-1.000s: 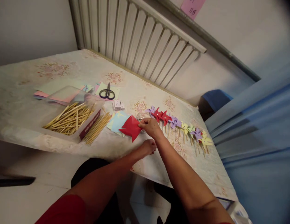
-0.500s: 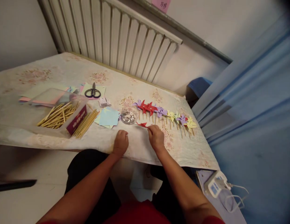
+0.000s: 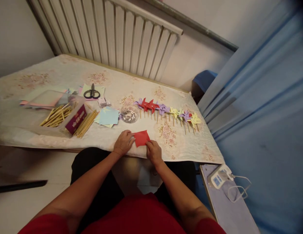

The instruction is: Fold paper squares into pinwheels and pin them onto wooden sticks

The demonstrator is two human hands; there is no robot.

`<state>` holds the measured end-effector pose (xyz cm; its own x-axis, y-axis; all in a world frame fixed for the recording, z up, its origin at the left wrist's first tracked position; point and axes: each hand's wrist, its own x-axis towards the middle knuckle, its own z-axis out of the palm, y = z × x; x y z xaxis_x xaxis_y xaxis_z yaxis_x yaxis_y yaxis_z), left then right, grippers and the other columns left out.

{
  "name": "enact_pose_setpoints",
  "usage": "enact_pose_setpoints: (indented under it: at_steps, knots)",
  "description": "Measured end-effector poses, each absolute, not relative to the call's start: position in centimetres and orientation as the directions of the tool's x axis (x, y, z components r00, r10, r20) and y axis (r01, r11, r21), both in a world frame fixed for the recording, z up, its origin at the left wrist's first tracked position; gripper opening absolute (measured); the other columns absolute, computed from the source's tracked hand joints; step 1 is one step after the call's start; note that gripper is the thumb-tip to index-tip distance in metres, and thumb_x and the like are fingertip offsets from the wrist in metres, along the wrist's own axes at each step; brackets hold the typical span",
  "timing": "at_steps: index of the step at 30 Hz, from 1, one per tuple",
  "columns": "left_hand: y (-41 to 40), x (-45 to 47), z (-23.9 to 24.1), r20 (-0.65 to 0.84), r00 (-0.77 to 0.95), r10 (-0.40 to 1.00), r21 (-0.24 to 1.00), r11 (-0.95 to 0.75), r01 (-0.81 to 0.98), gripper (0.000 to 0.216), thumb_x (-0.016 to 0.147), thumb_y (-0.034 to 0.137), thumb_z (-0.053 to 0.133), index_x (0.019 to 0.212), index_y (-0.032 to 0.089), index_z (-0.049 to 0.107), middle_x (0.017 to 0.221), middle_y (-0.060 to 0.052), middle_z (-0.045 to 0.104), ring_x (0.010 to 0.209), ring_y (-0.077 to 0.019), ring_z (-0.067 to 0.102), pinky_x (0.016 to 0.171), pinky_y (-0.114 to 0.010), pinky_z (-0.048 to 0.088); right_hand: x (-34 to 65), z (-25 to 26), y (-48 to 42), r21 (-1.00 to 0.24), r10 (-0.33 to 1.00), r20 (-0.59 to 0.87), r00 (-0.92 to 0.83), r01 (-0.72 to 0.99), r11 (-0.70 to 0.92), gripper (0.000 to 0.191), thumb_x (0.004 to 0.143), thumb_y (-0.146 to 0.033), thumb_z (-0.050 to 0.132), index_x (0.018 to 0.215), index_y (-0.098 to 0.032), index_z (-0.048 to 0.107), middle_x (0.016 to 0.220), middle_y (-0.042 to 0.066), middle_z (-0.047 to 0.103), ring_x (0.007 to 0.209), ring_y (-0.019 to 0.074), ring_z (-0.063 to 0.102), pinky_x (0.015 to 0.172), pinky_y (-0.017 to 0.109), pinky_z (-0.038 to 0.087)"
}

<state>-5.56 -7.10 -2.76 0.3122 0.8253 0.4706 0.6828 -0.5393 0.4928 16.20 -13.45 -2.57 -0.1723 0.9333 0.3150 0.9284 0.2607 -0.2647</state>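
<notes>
Clock read from the seat, 12 straight ahead.

10–11: clear, oblong plastic bin with thin wooden sticks; loose bundle of the same just beside its maroon label.
11: black-handled scissors on pastel sheets; small white boxes nearer; flat stack of blue and yellow paper squares.
11–12: left hand half-curled, palm down, fingertips at red paper's left edge; pinching or pressing, cannot tell.
12: round clear dish of shiny bits, just beyond smooth, four-sided red paper, at floral cloth's near edge.
12–1: right hand, thumb and fingers closed on near right corner; pinwheels rowed beyond.
2: white power strip.
</notes>
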Motion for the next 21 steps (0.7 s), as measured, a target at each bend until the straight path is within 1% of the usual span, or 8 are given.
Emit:
enact_pose_setpoints:
  at_steps: [3, 5, 6, 9, 12, 16, 18, 21]
  knots:
    - [-7.6, -5.4, -2.5, 0.442, 0.373, 0.816, 0.414, -0.555, 0.722, 0.032, 0.093, 0.038, 0.054, 0.111, 0.017, 0.069, 0.118, -0.015, 0.058, 0.107, -0.0272, 0.053, 0.097, -0.043, 0.046, 16.6, -2.5, -14.1, -0.334, 0.905, 0.416, -0.085, 0.912, 0.239, 0.039, 0.090, -0.009, 0.041, 0.117, -0.017, 0.069, 0.115, 0.014, 0.067, 0.109, 0.0224, 0.059, 0.098, 0.036, 0.049]
    - [-7.8, -5.3, -2.4, 0.423, 0.374, 0.826, 0.394, -0.539, 0.744, 0.033, 0.093, 0.039, 0.055, 0.114, 0.018, 0.069, 0.120, -0.015, 0.058, 0.108, -0.0277, 0.053, 0.096, -0.044, 0.046, 16.8, -2.1, -14.3, -0.340, 0.890, 0.454, -0.035, 0.917, 0.210, 0.043, 0.090, -0.007, 0.038, 0.120, -0.015, 0.068, 0.120, 0.016, 0.066, 0.113, 0.0237, 0.059, 0.101, 0.039, 0.047]
    - [-7.8, -5.2, -2.3, 0.415, 0.371, 0.831, 0.387, -0.531, 0.754, 0.035, 0.093, 0.040, 0.055, 0.116, 0.018, 0.069, 0.121, -0.015, 0.058, 0.108, -0.0279, 0.053, 0.096, -0.044, 0.046, 16.8, -1.9, -14.3, -0.324, 0.888, 0.456, -0.049, 0.920, 0.218, 0.044, 0.090, -0.007, 0.038, 0.122, -0.015, 0.067, 0.125, 0.016, 0.064, 0.116, 0.0243, 0.058, 0.103, 0.041, 0.046]
    - [-7.8, -5.0, -2.3, 0.399, 0.378, 0.835, 0.348, -0.519, 0.780, 0.040, 0.092, 0.043, 0.055, 0.124, 0.021, 0.066, 0.129, -0.016, 0.056, 0.113, -0.0299, 0.052, 0.097, -0.046, 0.044, 16.4, -1.3, -13.7, -0.225, 0.884, 0.392, -0.255, 0.905, 0.361, 0.042, 0.095, -0.016, 0.043, 0.135, -0.014, 0.058, 0.145, 0.019, 0.053, 0.135, 0.0261, 0.047, 0.111, 0.045, 0.039]
    - [-7.8, -4.9, -2.3, 0.379, 0.394, 0.837, 0.306, -0.515, 0.801, 0.042, 0.092, 0.044, 0.055, 0.126, 0.022, 0.065, 0.137, -0.016, 0.054, 0.119, -0.0322, 0.049, 0.099, -0.048, 0.042, 16.0, -1.7, -13.0, -0.144, 0.869, 0.259, -0.421, 0.873, 0.466, 0.051, 0.097, -0.031, 0.052, 0.143, -0.009, 0.049, 0.152, 0.022, 0.044, 0.146, 0.0293, 0.034, 0.118, 0.050, 0.030]
    - [-7.9, -4.8, -2.1, 0.351, 0.400, 0.847, 0.302, -0.507, 0.807, 0.039, 0.090, 0.042, 0.057, 0.123, 0.025, 0.067, 0.136, -0.016, 0.056, 0.119, -0.0335, 0.049, 0.098, -0.050, 0.042, 16.0, -2.8, -12.9, -0.094, 0.884, 0.160, -0.439, 0.885, 0.456, 0.064, 0.094, -0.041, 0.058, 0.147, -0.008, 0.043, 0.156, 0.024, 0.038, 0.149, 0.0326, 0.028, 0.120, 0.056, 0.022]
    - [-8.0, -4.8, -1.9, 0.344, 0.403, 0.848, 0.298, -0.506, 0.809, 0.039, 0.090, 0.042, 0.056, 0.124, 0.024, 0.066, 0.135, -0.016, 0.057, 0.118, -0.0339, 0.049, 0.097, -0.050, 0.042, 16.3, -3.1, -13.1, -0.083, 0.888, 0.153, -0.433, 0.890, 0.448, 0.064, 0.095, -0.041, 0.057, 0.148, -0.007, 0.042, 0.157, 0.023, 0.036, 0.150, 0.0325, 0.027, 0.121, 0.055, 0.021]
    - [-8.0, -4.8, -1.8, 0.337, 0.402, 0.851, 0.286, -0.500, 0.818, 0.039, 0.091, 0.042, 0.055, 0.124, 0.024, 0.066, 0.134, -0.015, 0.057, 0.118, -0.0334, 0.049, 0.097, -0.050, 0.041, 17.0, -3.0, -13.9, -0.087, 0.891, 0.155, -0.426, 0.893, 0.442, 0.061, 0.096, -0.039, 0.055, 0.147, -0.008, 0.043, 0.156, 0.023, 0.038, 0.150, 0.0317, 0.028, 0.120, 0.055, 0.023]
